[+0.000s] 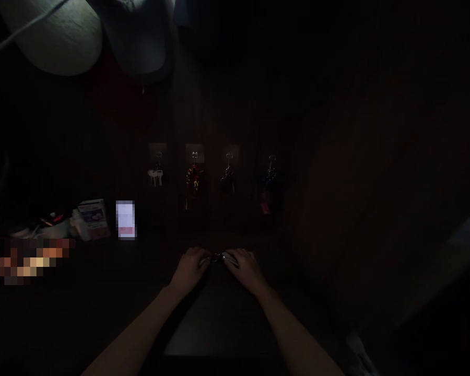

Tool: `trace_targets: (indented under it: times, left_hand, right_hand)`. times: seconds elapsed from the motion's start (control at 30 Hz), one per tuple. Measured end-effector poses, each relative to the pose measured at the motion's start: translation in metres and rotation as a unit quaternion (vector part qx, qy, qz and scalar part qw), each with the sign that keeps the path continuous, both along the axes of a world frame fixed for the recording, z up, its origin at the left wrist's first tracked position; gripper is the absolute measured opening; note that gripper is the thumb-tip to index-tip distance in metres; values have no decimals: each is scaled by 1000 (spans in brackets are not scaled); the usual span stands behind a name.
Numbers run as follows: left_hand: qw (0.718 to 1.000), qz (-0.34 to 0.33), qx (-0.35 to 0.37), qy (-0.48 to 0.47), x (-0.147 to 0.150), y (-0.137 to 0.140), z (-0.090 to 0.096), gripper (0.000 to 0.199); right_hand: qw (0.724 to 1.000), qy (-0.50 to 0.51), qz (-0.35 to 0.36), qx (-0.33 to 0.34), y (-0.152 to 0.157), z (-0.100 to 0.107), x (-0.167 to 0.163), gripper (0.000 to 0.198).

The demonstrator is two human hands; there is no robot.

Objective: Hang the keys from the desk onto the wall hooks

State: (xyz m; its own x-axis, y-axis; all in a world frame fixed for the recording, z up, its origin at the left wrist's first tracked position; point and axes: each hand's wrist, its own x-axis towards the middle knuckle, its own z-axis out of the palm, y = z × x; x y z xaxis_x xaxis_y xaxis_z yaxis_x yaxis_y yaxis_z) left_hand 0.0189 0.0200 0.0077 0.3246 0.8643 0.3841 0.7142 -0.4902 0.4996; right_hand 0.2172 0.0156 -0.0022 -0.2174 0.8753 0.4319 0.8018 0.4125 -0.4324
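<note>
In dim light, both of my hands reach forward over a dark surface. My left hand (191,266) has its thumb and fingers closed at the left end of a small shiny metal key ring (216,257). My right hand (245,265) pinches the other side, where a bright flat metal piece that looks like a key (231,259) shows under the thumb. The ring lies in the gap between the two hands. Fingers and darkness hide part of it.
Beyond my hands, several hooks on the wall carry silver keys (155,176), a red and yellow beaded keychain (195,180), dark keys (228,180) and a dark bunch (271,177). Caps (141,47) hang upper left. A small box (94,219) stands left, near a blurred-out white rectangle (126,219).
</note>
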Motion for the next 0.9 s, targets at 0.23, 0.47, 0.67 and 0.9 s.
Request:
trace_targets:
  times: [0.23,0.47,0.67,0.9]
  left_hand:
    - [987,75,10,141,21,1,7,19]
    - [986,70,61,141,19,-1,6,16]
    - [999,25,3,-35,13,-1,16,17]
    - [960,20,-119,-253,16,11,21,19]
  right_hand:
    - [1000,19,7,10,2,-1,0,23]
    - [998,51,2,32,4,-3,2,23]
    - [997,69,7,35,0,0,1,23]
    - [996,77,37,26,-5,4,0,28]
